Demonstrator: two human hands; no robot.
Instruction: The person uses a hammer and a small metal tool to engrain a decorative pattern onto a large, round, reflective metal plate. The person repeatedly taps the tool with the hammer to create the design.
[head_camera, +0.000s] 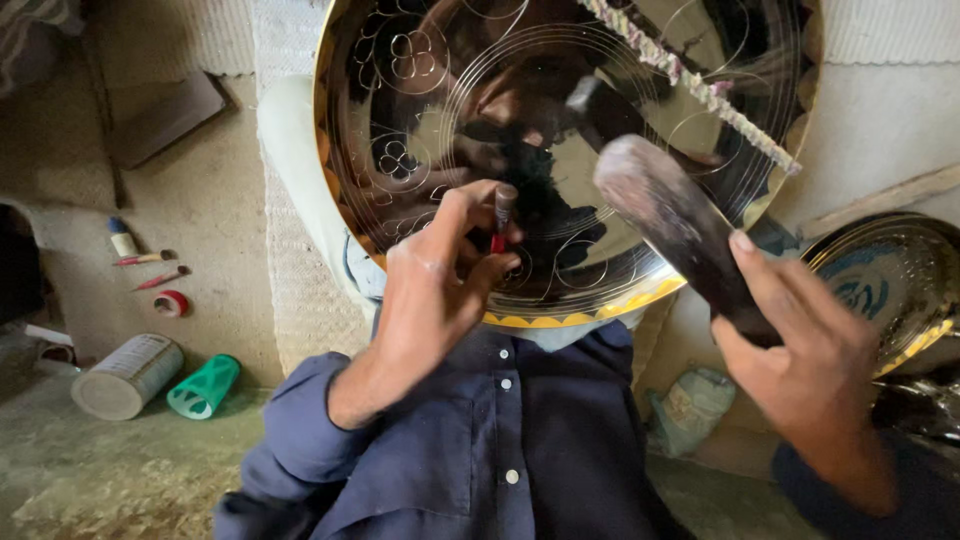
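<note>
While fingers (470, 215) pinch it, chisel (503, 212) stands upright.

Two hands in view: left hand (435, 290), right hand (805, 355).
One small red-banded punch (502, 212), pinched in left fingers.
One dark wooden mallet (680, 225), in right hand.
Two engraved metal plates: large plate (560, 120) in centre, second plate (890, 280) at right edge.
One twisted cord (690, 85) across large plate.
On floor at left: one grey tin can (127, 376), one green plastic cup (204, 386), one red tape roll (170, 303), two red-tipped tools (150, 268), one small bottle (122, 239).
One crumpled bag (690, 405) near right.
</note>
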